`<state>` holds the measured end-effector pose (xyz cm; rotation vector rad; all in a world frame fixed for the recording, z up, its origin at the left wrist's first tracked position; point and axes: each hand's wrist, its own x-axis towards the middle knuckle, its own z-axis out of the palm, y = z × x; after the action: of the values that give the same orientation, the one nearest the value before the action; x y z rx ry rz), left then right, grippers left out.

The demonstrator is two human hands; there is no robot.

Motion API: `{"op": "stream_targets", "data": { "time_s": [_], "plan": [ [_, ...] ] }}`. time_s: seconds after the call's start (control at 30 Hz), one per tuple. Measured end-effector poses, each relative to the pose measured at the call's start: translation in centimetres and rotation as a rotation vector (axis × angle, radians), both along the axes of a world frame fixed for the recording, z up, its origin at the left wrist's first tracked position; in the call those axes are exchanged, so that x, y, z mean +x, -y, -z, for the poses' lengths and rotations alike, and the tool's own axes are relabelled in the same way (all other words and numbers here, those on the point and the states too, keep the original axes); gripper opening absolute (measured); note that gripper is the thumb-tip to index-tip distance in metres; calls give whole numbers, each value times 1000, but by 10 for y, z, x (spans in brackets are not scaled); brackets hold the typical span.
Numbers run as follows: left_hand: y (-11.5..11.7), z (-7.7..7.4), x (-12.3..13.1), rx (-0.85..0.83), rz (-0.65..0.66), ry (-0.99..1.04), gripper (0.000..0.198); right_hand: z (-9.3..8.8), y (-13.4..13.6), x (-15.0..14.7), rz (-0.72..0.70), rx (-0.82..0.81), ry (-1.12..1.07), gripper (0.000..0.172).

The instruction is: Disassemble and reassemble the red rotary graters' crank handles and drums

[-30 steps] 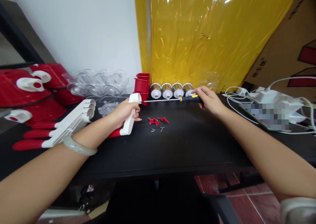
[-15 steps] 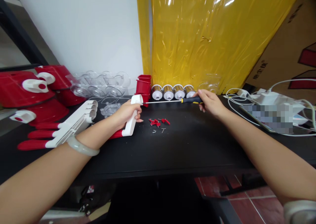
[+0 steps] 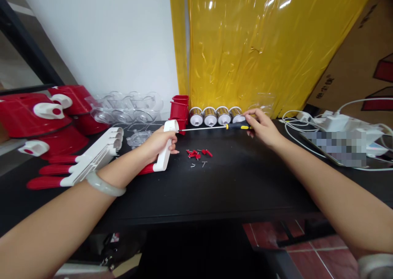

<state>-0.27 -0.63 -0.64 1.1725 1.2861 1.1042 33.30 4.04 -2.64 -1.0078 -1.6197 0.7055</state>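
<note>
My left hand (image 3: 161, 143) is closed around a white plastic handle (image 3: 164, 158) with a red grip, held tilted over the black table (image 3: 239, 180). My right hand (image 3: 260, 127) holds a screwdriver (image 3: 238, 125) by its black and yellow grip, fingers partly loosened around the end. The long shaft lies level, its tip at the round upper end of the white handle; the exact contact point is too small to make out. Below the shaft lie several small red parts (image 3: 194, 154) and some loose metal pins or screws (image 3: 204, 163).
On the left are red housings (image 3: 33, 113), more white handles with red grips (image 3: 92, 160) and clear plastic parts (image 3: 125, 109). Red pieces (image 3: 179, 111) and several metal grater drums (image 3: 210, 116) line the back. White cables and a power strip (image 3: 344, 125) sit right.
The fingers of my right hand have lifted and loosened slightly on the screwdriver grip. The left hand still holds the handle, and the view has shifted a little.
</note>
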Motion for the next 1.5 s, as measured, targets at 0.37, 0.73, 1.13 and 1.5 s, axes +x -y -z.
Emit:
{"op": "stream_targets", "data": {
  "time_s": [0.37, 0.73, 1.13, 1.5],
  "plan": [
    [4, -3, 5, -2, 19, -19, 35, -2, 2, 0, -31, -12, -52, 43],
    [6, -1, 6, -17, 49, -38, 37, -9, 8, -8, -36, 96, -263, 44],
    [9, -5, 6, 7, 63, -37, 35, -13, 9, -11, -136, 1, -374, 46],
    [9, -2, 6, 32, 99, -45, 38, -9, 0, -10, 87, 70, -228, 51]
  ]
}}
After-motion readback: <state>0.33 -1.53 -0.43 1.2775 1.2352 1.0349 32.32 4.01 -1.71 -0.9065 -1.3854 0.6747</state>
